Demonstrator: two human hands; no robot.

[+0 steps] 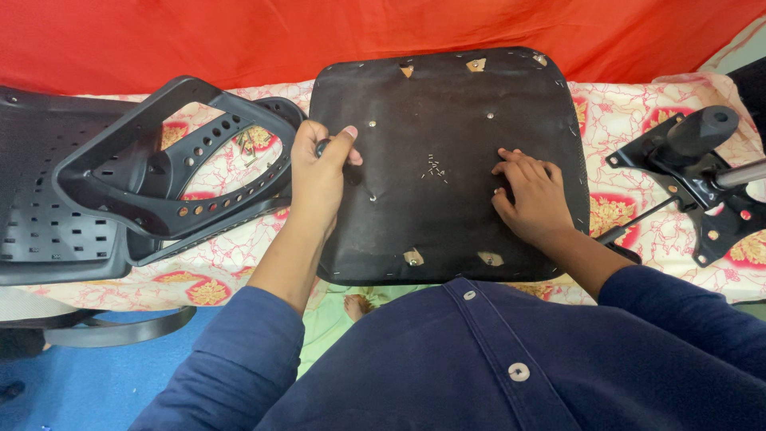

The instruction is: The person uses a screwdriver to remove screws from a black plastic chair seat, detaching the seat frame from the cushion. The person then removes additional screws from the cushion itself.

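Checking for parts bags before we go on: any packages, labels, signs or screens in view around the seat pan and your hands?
None in view: no package, label, sign or screen shows on the black seat pan, near the left hand, the right hand, or on the patterned cloth.

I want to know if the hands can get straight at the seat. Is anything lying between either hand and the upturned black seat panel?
Nothing visible does. The left hand already grips the left edge of the seat panel, and the right hand rests flat on its underside. The chair armrest frame lies off to the left, the metal tilt mechanism to the right.
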